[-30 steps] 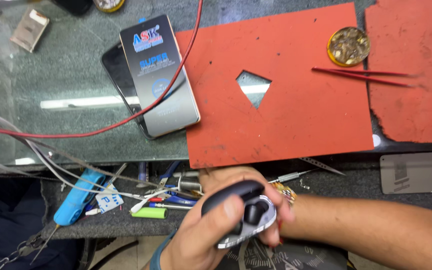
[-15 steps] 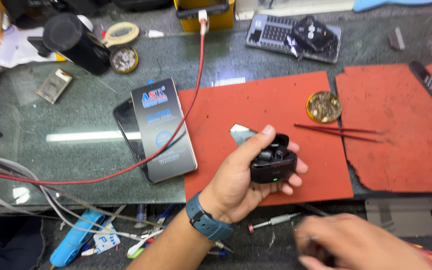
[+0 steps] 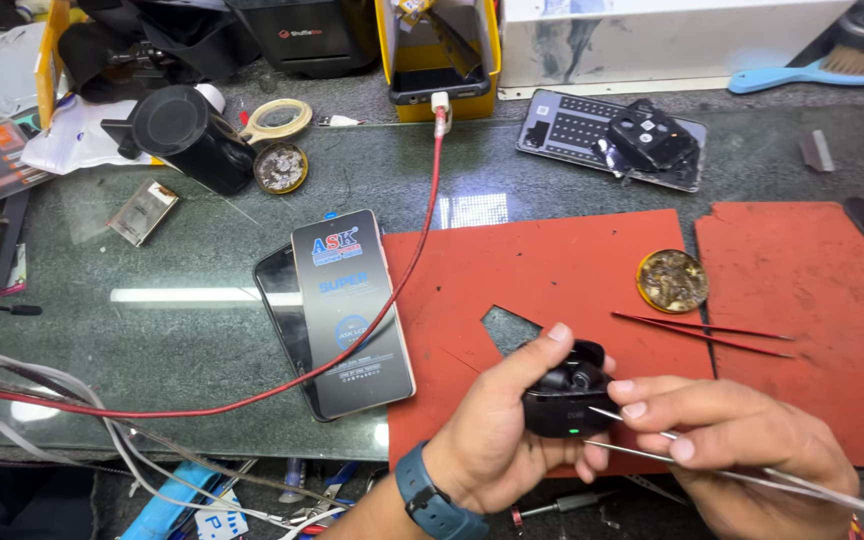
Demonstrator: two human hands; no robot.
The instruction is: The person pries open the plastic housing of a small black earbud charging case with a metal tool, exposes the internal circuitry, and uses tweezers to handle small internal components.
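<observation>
Seen from the head camera: dark green glass-topped workbench [image 3: 202, 300], cluttered along its far edge, with a large red rubber work mat [image 3: 552, 270] as landmark, a second red mat [image 3: 802, 300] just to its right. At the near edge of the large mat, left hand [image 3: 497, 435], dark blue band at the wrist, curled around a small black glossy earbud case [image 3: 564, 398], lid up, thumb on top, fingers wrapped underneath, a tiny green light showing on the case front. Just right of the case, right hand [image 3: 742, 445] pinched shut on thin silver metal tweezers [image 3: 672, 455], tips touching the case front, long ends trailing off to the lower right. On the mat's right part, round brass tin of scraps [image 3: 672, 281], red-handled tweezers [image 3: 702, 333] lying just below it. Left of the mat, overlapping its edge, dark smartphone [image 3: 282, 300] with a black printed flat packet [image 3: 352, 310] on top, red cable [image 3: 422, 230] running across both up to a yellow box [image 3: 437, 50] beyond the mat. Farther left of the mat, black cylindrical device [image 3: 187, 130] and roll of pale tape [image 3: 277, 120].
</observation>
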